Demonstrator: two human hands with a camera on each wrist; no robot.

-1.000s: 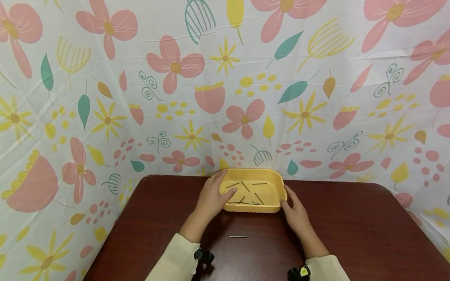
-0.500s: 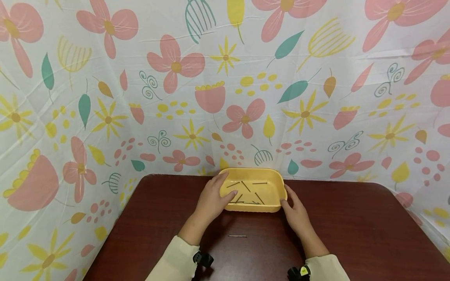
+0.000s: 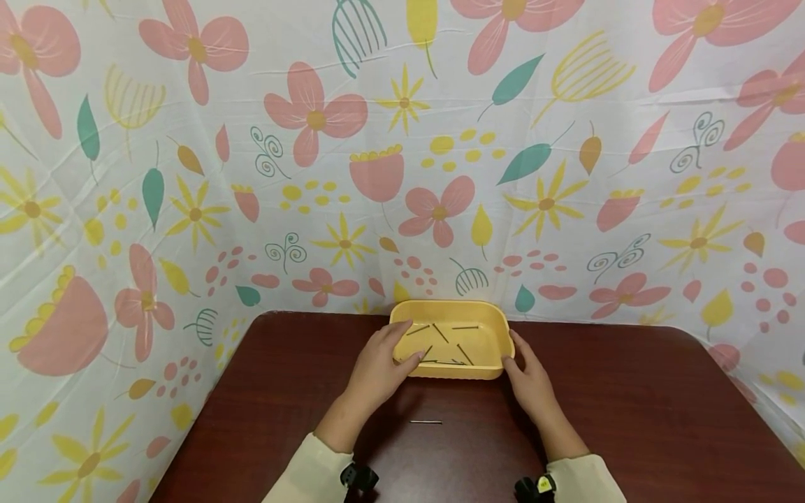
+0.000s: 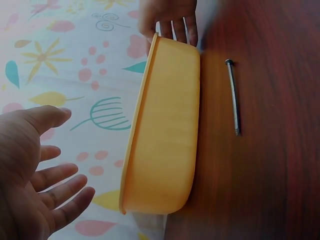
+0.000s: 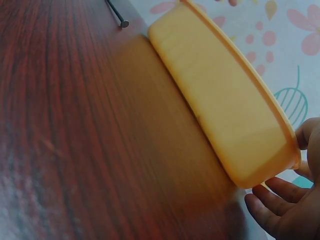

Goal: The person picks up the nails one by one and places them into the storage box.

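A yellow plastic tray (image 3: 440,372) stands at the far edge of the dark table, with several thin nails (image 3: 440,333) scattered on its floor. My left hand (image 3: 372,367) is at the tray's left end in the head view; the left wrist view shows its fingers (image 4: 62,175) spread and apart from the tray wall. At the opposite end, my right hand (image 3: 531,384) holds the tray, thumb at the rim and fingers (image 5: 272,200) against the lower end wall. A single nail (image 3: 425,422) lies on the table in front of the tray, its head visible in both wrist views.
The dark red-brown wooden table (image 3: 629,405) has rounded far corners. Right behind the tray hangs a white cloth (image 3: 402,209) printed with flowers and leaves, which also runs along the left side. Black wrist straps (image 3: 360,478) sit by the sleeves.
My left hand has loosened from the tray's left end and drawn slightly back, baring more of the rim. My right hand and the nail on the table have stayed put.
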